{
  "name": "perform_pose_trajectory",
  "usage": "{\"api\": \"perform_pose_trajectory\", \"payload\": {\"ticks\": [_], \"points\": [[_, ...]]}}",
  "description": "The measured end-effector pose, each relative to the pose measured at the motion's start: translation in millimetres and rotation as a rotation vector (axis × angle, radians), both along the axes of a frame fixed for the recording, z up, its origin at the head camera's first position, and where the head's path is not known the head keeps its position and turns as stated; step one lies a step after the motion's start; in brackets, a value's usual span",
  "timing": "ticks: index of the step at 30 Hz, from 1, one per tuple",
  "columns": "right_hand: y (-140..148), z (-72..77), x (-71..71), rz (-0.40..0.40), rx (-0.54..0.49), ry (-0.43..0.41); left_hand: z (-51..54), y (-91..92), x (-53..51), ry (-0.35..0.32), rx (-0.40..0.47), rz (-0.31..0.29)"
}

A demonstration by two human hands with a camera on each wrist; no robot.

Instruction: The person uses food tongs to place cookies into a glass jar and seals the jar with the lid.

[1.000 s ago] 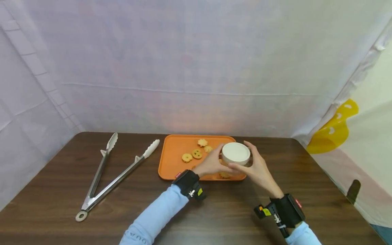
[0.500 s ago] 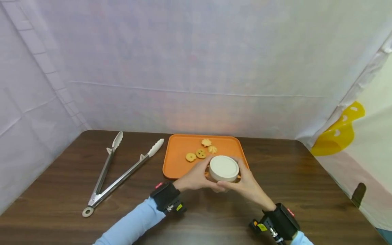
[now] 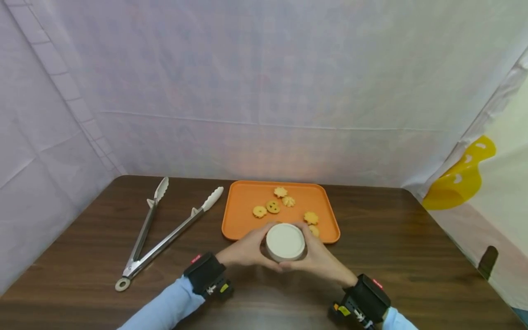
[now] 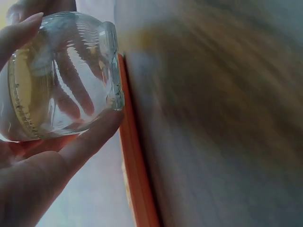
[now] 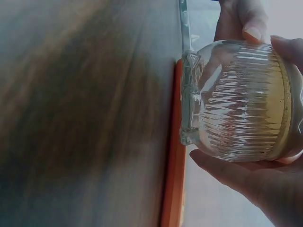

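A clear glass jar (image 5: 236, 109) with ribbed sides and a scalloped foot is held upright between both hands, just in front of the tray. Its round white lid (image 3: 285, 242) faces up in the head view. My left hand (image 3: 249, 250) curls round the jar's left side, and my right hand (image 3: 319, 261) grips the right side. Through the glass, fingers show from the far side in the left wrist view. A yellowish band (image 4: 31, 85) rings the jar under the lid. Behind the hands lies an orange tray (image 3: 237, 224) bearing several cookies (image 3: 273, 206).
Long metal tongs (image 3: 169, 239) with white tips lie spread on the left of the dark wooden table (image 3: 396, 238). White cloth (image 3: 264, 91) hangs behind the table. A yellow shape (image 3: 455, 178) shows on the cloth at right.
Both hands have carried the jar from above the tray's right side to the left and nearer to me. Cookies at the tray's right now show. The view has shifted slightly.
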State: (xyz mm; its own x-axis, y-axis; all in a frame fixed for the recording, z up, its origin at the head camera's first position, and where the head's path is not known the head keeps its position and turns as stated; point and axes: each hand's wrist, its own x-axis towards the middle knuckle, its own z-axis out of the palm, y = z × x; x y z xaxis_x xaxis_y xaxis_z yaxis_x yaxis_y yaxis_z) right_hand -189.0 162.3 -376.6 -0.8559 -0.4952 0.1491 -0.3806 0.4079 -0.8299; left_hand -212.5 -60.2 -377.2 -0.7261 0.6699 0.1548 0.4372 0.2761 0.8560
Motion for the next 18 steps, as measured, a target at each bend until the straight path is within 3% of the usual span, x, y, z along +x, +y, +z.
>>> {"api": "perform_pose_trajectory", "payload": {"ticks": [8, 15, 18], "points": [[-2.2, -5.9, -7.2, 0.070, 0.023, 0.023, -2.8, -4.0, 1.2, 0.006, -0.016, 0.008], [-3.0, -5.7, -10.2, 0.096, 0.054, 0.035, -5.9, -5.0, -0.2, 0.097, -0.086, 0.010], [-3.1, -4.1, -10.8, 0.093, 0.074, 0.040, -6.0, -4.4, -0.6, 0.102, -0.103, 0.028]]}}
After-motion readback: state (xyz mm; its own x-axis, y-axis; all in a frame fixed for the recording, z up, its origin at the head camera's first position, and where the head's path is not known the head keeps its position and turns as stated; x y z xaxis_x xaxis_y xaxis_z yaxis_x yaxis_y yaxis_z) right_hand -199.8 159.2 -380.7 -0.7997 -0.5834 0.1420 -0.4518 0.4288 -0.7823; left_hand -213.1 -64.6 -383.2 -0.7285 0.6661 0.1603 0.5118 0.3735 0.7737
